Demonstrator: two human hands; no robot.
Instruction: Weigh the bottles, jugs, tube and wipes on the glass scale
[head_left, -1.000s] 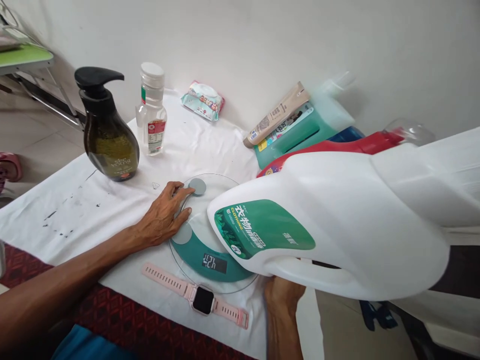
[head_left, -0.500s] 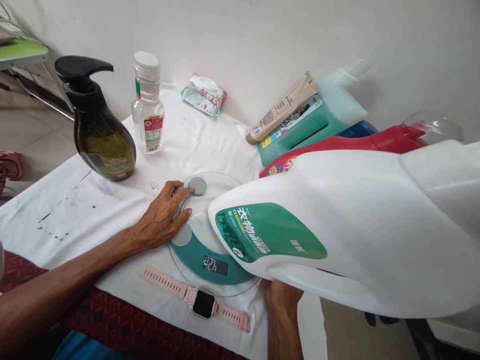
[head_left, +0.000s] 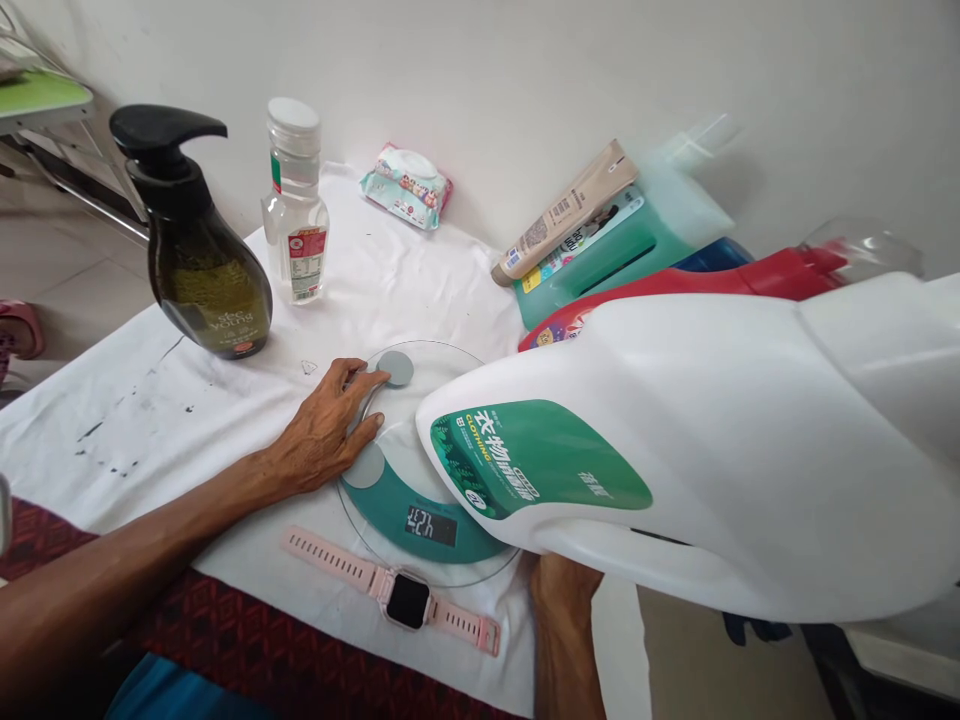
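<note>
A round glass bathroom scale [head_left: 420, 420] with a lit display [head_left: 430, 526] and grey pads lies on the white cloth. My left hand [head_left: 330, 425] grips its left edge, thumb on the glass and index fingertip by a grey pad. A large white bottle of clothing disinfectant [head_left: 712, 420] with a green label rises from the scale, its upper end out of frame at the right. My right hand [head_left: 566, 585] is at the scale's right side, under the bottle in view, with its fingers hidden. A pink smartwatch [head_left: 407, 600] lies in front of the scale.
At the left stand a dark pump bottle [head_left: 210, 270] and a clear bottle [head_left: 296, 230]. A wet-wipes pack [head_left: 409, 187] is near the wall. Behind the white bottle are a beige tube [head_left: 566, 215], a green bottle [head_left: 622, 260] and a red bottle [head_left: 675, 290].
Almost nothing differs. The view has shifted very slightly, and both hands stay where they were by the scale.
</note>
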